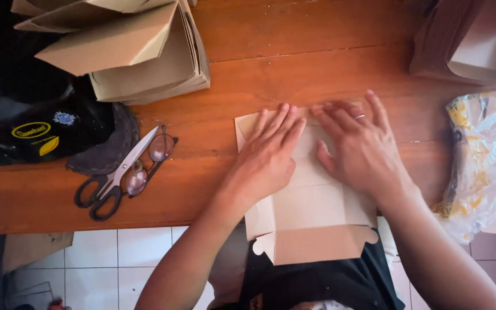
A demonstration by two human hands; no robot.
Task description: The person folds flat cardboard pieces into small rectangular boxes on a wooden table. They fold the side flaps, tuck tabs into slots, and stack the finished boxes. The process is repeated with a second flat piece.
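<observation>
At your far left a dark cap [47,135] lies on the bench [294,63], with a stack of folded cardboard boxes [139,54] behind it, and black-handled scissors [116,178] lie across a pair of glasses [147,163] just beside the cap. Next comes your left hand [268,152], flat and open, palm down on the far part of the unfolded cardboard box blank [311,209], fingers pointing away from you; it clasps nothing, only presses. Just beside it your right hand [360,143] (a ring on one finger) lies equally flat and spread on the same sheet, its fingertips nearly meeting those of the left. The blank lies directly under both palms, its long axis running from you towards the far edge of the bench, its near flap hanging over the bench edge above your lap. Neither hand is nearer: both rest on the far panel, side by side. At your far right sit a clear plastic bag [486,161] and more cardboard boxes [472,40].
</observation>
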